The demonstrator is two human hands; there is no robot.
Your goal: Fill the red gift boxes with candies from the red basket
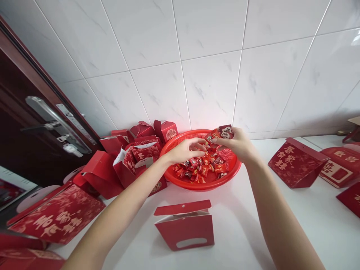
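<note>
both hands over the red basket (pixel 173 179), far side of the white table (pixel 239 225), against the tiled wall (pixel 210 56). loose candies (pixel 201 168) sit in the near half of the basket.

right hand (pixel 237 144): fingers curled shut around a small bunch of wrapped pieces (pixel 222 133), held above the basket's back rim. left hand (pixel 184 150): fingers lightly spread, tips reaching toward that bunch at the top of the pile. can't tell if the tips have actually pinched a piece.

open gift box (pixel 185 227) stands nearest the camera, flap up, mouth facing the basket, well clear of it. assembled boxes (pixel 135 157) are heaped left of the basket, flat ones (pixel 296 163) lie off to the right, and a dark door (pixel 22 142) is at far left.

my read on doing this well:
- pick with thumb and forefinger, one piece at a time, since the wrappers look slick
- hold the right-hand bunch over the basket so any drop lands back inside
- keep that grip closed but not crushing
- pull the open box closer before tipping anything in, because the gap invites spills on the table
</note>
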